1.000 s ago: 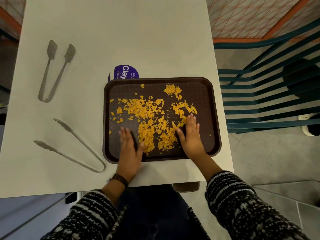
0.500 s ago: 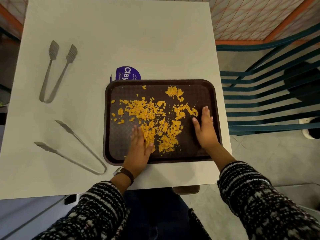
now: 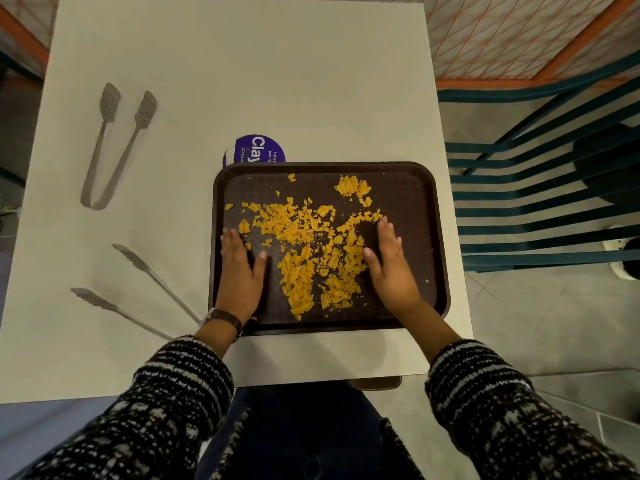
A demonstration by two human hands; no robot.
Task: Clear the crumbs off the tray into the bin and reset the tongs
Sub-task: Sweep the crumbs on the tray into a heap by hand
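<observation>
resting flat on a dark brown tray (image 3: pixel 410 199), both hands lie palm down with fingers straight, apart from each other and holding nothing. the left hand (image 3: pixel 239 275) presses the tray floor by its left rim; the right hand (image 3: pixel 391 268) presses it further right. between the hands and just beyond their fingertips lies a spread of orange crumbs (image 3: pixel 304 244), some touching the right hand's fingers. the tray sits on a pale table (image 3: pixel 242 64). left of the left hand, slim serrated tongs (image 3: pixel 130 255) lie on the table, their bend hidden under the wrist. further left and beyond, flat-ended tongs (image 3: pixel 145 105) lie well apart. a purple sticker (image 3: pixel 259 150) peeks out past the tray's far rim. a teal slatted chair (image 3: pixel 536 202) stands right of the right hand.
</observation>
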